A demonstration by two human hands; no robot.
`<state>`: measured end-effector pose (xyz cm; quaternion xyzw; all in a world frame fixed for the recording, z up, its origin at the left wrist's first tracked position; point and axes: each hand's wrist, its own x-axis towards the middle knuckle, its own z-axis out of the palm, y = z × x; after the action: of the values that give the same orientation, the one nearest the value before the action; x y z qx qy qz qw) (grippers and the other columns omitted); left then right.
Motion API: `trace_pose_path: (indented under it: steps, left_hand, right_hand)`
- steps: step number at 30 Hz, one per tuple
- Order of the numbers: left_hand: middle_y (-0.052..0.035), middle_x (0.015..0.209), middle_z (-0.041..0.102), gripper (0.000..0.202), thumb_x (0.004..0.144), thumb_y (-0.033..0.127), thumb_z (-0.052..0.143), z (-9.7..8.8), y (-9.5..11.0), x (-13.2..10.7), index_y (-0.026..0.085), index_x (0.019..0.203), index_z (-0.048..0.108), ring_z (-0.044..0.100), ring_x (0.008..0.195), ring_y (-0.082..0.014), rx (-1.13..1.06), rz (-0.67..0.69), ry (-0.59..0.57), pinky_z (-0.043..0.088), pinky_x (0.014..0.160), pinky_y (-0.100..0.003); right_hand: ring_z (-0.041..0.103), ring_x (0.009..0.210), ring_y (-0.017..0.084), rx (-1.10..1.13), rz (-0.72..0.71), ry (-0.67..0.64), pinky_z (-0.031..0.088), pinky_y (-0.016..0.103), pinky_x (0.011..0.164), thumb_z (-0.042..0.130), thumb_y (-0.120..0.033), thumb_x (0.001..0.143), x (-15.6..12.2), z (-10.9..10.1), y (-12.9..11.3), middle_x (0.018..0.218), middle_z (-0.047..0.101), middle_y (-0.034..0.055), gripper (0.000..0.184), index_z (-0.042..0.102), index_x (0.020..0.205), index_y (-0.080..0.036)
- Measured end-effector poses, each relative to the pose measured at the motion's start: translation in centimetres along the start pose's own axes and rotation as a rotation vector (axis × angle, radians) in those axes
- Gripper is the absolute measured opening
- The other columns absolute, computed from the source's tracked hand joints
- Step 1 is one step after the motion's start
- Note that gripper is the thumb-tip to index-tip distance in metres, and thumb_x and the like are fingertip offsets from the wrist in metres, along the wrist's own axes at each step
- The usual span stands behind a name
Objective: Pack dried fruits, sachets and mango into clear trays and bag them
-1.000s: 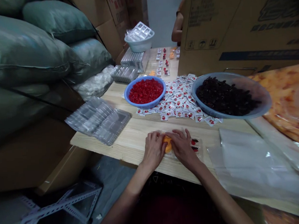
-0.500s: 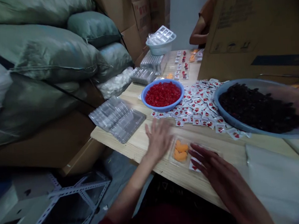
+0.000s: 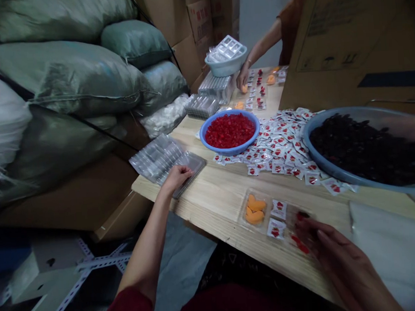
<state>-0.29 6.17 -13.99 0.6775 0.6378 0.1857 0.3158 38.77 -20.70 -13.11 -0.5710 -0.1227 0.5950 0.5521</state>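
Observation:
At the left table edge, my left hand [image 3: 179,177] pinches at the edge of a clear plastic tray in the nested stack [image 3: 158,157]. In front of me lies a filled clear plastic tray [image 3: 243,215]. It holds orange crescent-shaped pieces [image 3: 256,210], two small white sachets [image 3: 279,209] with red print, and dark and red pieces [image 3: 300,244] at its right end. My right hand [image 3: 334,246] is closed about that right end, its fingers bent and partly covering the compartment; blur hides the exact contact.
Behind are a blue basin [image 3: 207,144] of red pieces, a sachet pile [image 3: 280,141] and a wide basin [image 3: 311,154] of dark pieces. A cardboard box [image 3: 350,81] stands at right. Across the table, a person's hand [image 3: 243,77] touches an orange piece. Sacks [image 3: 72,79] line the left.
My left hand has moved left from beside the filled tray to the stack and closed there. My right hand has shifted to the tray's right end. The other person's hand has come over the table.

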Motion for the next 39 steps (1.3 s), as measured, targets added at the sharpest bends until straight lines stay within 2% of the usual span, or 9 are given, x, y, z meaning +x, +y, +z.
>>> trace_pose_path:
  steps: [5, 11, 19, 26, 29, 33, 39]
  left_hand:
    - [0.0030, 0.054, 0.047, 0.037, 0.072, 0.052, 0.059, 0.3, -0.4, -0.2, 0.016, 0.062, 0.064, 0.038, 0.053, -0.0106, 0.011, 0.023, 0.032, 0.029, 0.052, -0.024]
    - [0.0009, 0.059, 0.057, 0.032, 0.071, 0.047, 0.061, 0.3, 0.4, -0.8, 0.016, 0.067, 0.069, 0.046, 0.059, -0.0132, 0.053, 0.013, 0.086, 0.031, 0.057, -0.025]
    - [0.0005, 0.063, 0.062, 0.034, 0.070, 0.048, 0.064, 0.4, 0.3, -1.3, 0.015, 0.073, 0.071, 0.051, 0.062, -0.0141, 0.039, -0.010, 0.114, 0.035, 0.059, -0.025]
    - [0.0026, 0.057, 0.053, 0.036, 0.075, 0.050, 0.060, 0.5, -0.1, -1.5, 0.015, 0.069, 0.067, 0.044, 0.055, -0.0116, 0.045, -0.010, 0.101, 0.033, 0.056, -0.025]
    - [0.0025, 0.056, 0.052, 0.032, 0.077, 0.045, 0.057, 0.5, 0.3, -1.5, 0.016, 0.066, 0.065, 0.044, 0.055, -0.0120, 0.098, -0.012, 0.103, 0.033, 0.055, -0.025]
    - [-0.0005, 0.062, 0.060, 0.026, 0.081, 0.037, 0.055, 0.7, 1.3, -1.9, 0.017, 0.072, 0.068, 0.052, 0.061, -0.0156, 0.223, -0.015, 0.126, 0.035, 0.059, -0.026]
    - [-0.0081, 0.070, 0.066, 0.013, 0.079, 0.025, 0.059, 1.5, 3.4, -2.6, 0.019, 0.071, 0.066, 0.060, 0.075, -0.0231, 0.436, -0.029, 0.169, 0.040, 0.068, -0.030]
  right_hand:
    - [0.058, 0.129, 0.025, -0.023, 0.011, 0.006, 0.051, 0.018, 0.097, 0.081, -0.047, 0.074, -0.7, -0.3, 0.2, 0.132, 0.067, 0.0053, 0.051, 0.072, 0.120, -0.026]
    - [0.062, 0.124, 0.027, -0.017, 0.012, -0.010, 0.051, 0.023, 0.099, 0.082, -0.047, 0.073, -1.2, 0.0, 0.1, 0.132, 0.067, 0.0072, 0.054, 0.071, 0.121, -0.025]
    - [0.060, 0.127, 0.026, -0.029, 0.020, -0.018, 0.050, 0.020, 0.099, 0.080, -0.045, 0.076, -0.7, -0.4, 0.1, 0.134, 0.066, 0.0066, 0.054, 0.069, 0.124, -0.025]
    - [0.060, 0.126, 0.027, -0.044, 0.036, 0.004, 0.051, 0.021, 0.099, 0.081, -0.047, 0.074, -0.4, -0.1, 0.0, 0.133, 0.066, 0.0068, 0.053, 0.071, 0.121, -0.025]
    - [0.059, 0.128, 0.027, -0.047, 0.037, 0.008, 0.053, 0.022, 0.098, 0.081, -0.047, 0.075, -0.3, -0.4, 0.2, 0.135, 0.065, 0.0066, 0.054, 0.070, 0.123, -0.025]
    - [0.059, 0.128, 0.028, -0.045, 0.040, -0.004, 0.052, 0.024, 0.099, 0.080, -0.046, 0.076, -0.3, -0.7, 0.3, 0.135, 0.065, 0.0064, 0.054, 0.069, 0.125, -0.026]
    - [0.058, 0.128, 0.026, -0.039, 0.037, 0.008, 0.052, 0.017, 0.095, 0.081, -0.048, 0.073, -0.8, -0.4, 0.3, 0.135, 0.065, 0.0063, 0.055, 0.070, 0.122, -0.025]
